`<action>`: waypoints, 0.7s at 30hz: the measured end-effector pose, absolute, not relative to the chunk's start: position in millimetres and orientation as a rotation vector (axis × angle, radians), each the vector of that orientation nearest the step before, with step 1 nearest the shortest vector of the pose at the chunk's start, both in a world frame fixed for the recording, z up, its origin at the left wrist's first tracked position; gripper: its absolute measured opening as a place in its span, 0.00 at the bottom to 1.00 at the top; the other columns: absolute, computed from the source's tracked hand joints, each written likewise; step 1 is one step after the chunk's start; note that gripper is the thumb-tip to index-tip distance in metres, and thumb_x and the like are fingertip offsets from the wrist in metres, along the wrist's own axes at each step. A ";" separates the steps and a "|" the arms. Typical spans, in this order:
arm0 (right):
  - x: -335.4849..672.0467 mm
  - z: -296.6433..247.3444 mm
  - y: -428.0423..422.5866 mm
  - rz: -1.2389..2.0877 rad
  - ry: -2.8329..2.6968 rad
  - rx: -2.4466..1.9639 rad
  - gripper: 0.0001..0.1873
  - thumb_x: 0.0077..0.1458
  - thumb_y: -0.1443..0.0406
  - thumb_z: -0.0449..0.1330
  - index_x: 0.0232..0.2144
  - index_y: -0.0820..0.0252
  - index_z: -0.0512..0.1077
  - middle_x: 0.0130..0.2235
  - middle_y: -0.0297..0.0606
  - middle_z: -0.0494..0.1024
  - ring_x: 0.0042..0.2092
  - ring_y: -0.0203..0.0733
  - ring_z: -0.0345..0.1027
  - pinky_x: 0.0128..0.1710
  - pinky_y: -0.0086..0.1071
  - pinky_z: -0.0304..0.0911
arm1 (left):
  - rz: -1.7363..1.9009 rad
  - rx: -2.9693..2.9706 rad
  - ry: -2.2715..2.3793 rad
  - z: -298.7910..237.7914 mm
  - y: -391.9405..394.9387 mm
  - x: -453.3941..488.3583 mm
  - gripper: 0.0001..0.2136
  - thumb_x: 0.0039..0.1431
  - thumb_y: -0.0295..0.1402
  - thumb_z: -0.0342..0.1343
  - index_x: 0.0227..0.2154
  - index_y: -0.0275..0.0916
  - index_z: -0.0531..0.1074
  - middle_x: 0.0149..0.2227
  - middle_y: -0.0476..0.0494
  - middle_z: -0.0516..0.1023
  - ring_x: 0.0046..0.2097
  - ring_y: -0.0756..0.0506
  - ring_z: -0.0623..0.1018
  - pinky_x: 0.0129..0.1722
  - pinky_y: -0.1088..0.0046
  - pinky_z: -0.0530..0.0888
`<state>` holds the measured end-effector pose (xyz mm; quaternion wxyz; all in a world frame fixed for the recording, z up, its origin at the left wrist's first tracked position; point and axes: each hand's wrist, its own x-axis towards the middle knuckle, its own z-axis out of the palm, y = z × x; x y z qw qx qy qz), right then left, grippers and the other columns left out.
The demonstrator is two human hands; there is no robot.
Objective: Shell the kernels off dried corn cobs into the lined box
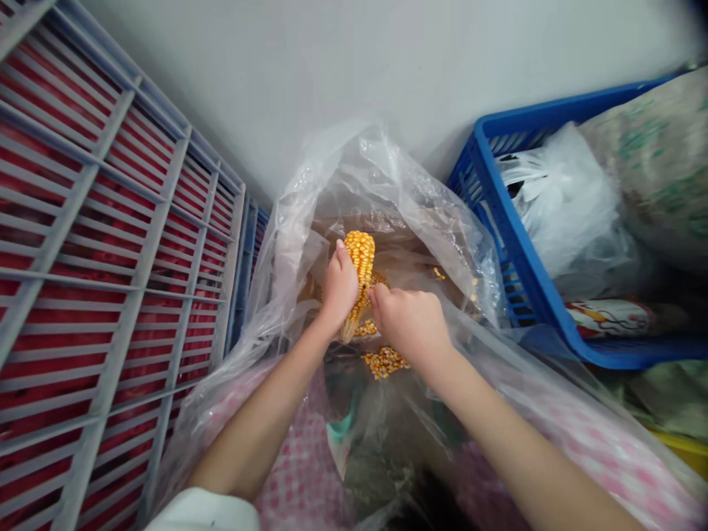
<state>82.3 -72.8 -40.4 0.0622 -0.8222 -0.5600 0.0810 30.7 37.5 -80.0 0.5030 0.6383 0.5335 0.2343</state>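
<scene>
A yellow corn cob (pixel 361 254) stands tilted in my left hand (pixel 339 284), whose fingers wrap round it with the thumb pointing up along its side. My right hand (pixel 410 318) is closed in a fist against the cob's right side; what its fingers grip, if anything, is hidden. Both hands are over the mouth of a large clear plastic bag (pixel 287 221). Inside the bag lie loose corn kernels (pixel 386 362) in a small heap below the hands, and a few more sit farther right.
A grey slatted crate (pixel 155 221) with red material behind its slats rises at the left. On the right stands a blue basket (pixel 531 258) holding a white plastic bag (pixel 575 199) and a printed sack (pixel 658 155). Behind is a pale wall (pixel 343 59).
</scene>
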 end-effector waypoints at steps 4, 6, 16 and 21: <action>81.6 -47.2 -75.4 0.222 -1.593 -2.443 0.20 0.61 0.63 0.41 0.29 0.61 0.70 0.24 0.40 0.76 0.23 0.34 0.67 0.21 0.31 0.38 | 0.555 1.262 1.269 -80.1 43.4 32.0 0.22 0.57 0.51 0.39 0.27 0.38 0.68 0.31 0.42 0.76 0.39 0.44 0.75 0.41 0.69 0.70; 87.2 -47.7 -76.5 0.217 -1.602 -2.389 0.20 0.61 0.61 0.41 0.28 0.60 0.70 0.25 0.38 0.77 0.22 0.33 0.66 0.21 0.31 0.38 | 0.513 1.145 1.256 -74.6 44.6 33.4 0.20 0.57 0.50 0.41 0.26 0.38 0.68 0.28 0.44 0.75 0.37 0.45 0.76 0.38 0.71 0.71; 110.1 -39.2 -82.6 0.253 -1.735 -2.374 0.21 0.60 0.57 0.43 0.28 0.58 0.71 0.23 0.36 0.76 0.23 0.35 0.66 0.23 0.30 0.37 | 0.542 1.473 1.194 -68.3 47.0 30.8 0.20 0.57 0.49 0.42 0.24 0.38 0.69 0.31 0.41 0.76 0.41 0.43 0.74 0.43 0.68 0.68; 103.4 -37.8 -77.4 0.317 -1.673 -2.457 0.21 0.60 0.57 0.43 0.27 0.57 0.72 0.23 0.37 0.75 0.23 0.37 0.66 0.23 0.30 0.40 | 0.690 1.724 1.169 -68.7 46.2 24.9 0.19 0.58 0.48 0.42 0.24 0.40 0.68 0.30 0.42 0.75 0.41 0.42 0.74 0.43 0.68 0.66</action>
